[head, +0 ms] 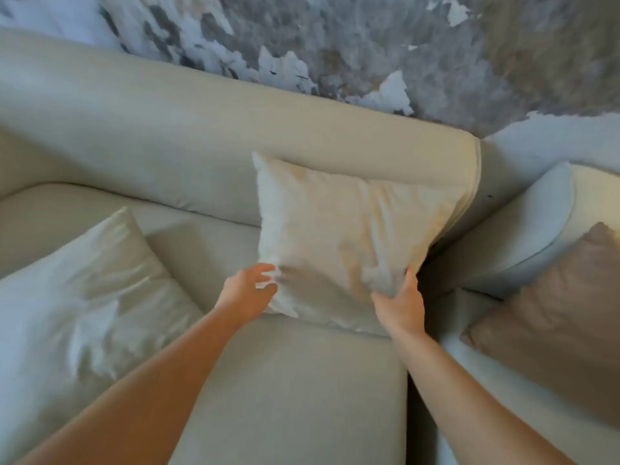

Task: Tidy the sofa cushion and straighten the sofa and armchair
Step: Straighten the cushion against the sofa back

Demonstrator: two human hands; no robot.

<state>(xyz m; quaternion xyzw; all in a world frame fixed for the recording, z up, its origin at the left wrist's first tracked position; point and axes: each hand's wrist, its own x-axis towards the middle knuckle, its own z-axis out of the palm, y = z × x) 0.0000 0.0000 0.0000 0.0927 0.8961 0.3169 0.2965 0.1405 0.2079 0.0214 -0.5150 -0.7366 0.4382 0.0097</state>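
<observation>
A cream square cushion leans against the backrest at the right end of the beige sofa. My right hand grips its lower right corner, fingers tucked behind the fabric. My left hand touches the cushion's lower left edge with fingers spread and only loosely curled. The cushion's bottom edge rests on the sofa seat. A second, pale cushion lies flat on the seat at the left.
An armchair in light fabric stands right of the sofa, a narrow dark gap between them. A brown cushion lies on it. Behind the sofa is a grey and white mottled wall.
</observation>
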